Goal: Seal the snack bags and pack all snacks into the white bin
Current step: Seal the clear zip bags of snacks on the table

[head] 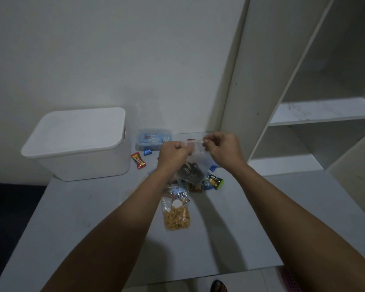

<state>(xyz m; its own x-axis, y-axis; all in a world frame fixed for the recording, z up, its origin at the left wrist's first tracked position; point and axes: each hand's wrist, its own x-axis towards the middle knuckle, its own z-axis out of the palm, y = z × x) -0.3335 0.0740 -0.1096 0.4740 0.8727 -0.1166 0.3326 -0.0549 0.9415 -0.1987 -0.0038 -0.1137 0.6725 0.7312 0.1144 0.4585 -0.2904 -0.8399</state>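
Grey-white bench (76, 218) fills the lower view, set against a plain pale wall, with a tall white open shelving unit (303, 114) standing at its right end. A dark floor strip shows at the far left.

Both hands are raised over the bench middle, holding a clear plastic zip bag of dark round snacks (191, 169) by its top edge. The left hand (173, 153) has a closed grip, fingers curled and pinching the bag's left corner; the right hand (221, 149) pinches the strip at the right, thumb against forefinger. The bag hangs between them above the bench.

The white lidded plastic bin (78, 142) sits at the back left of the bench, its lid on. Just right of it lies a clear plastic box of blue-wrapped sweets (153, 139), with a red candy wrapper (138, 160) and a small blue wrapped sweet (148, 152) in front. A clear bag of orange puffed sticks (176, 216) lies flat nearer the person, a green and black snack packet (216, 182) to its far right.

The left forearm covers part of the pile, so the wrappers beneath the hanging bag are hard to tell apart. Whether the zip strip is closed cannot be made out. A dark sandal toe (218, 286) is cut off at the bottom edge.
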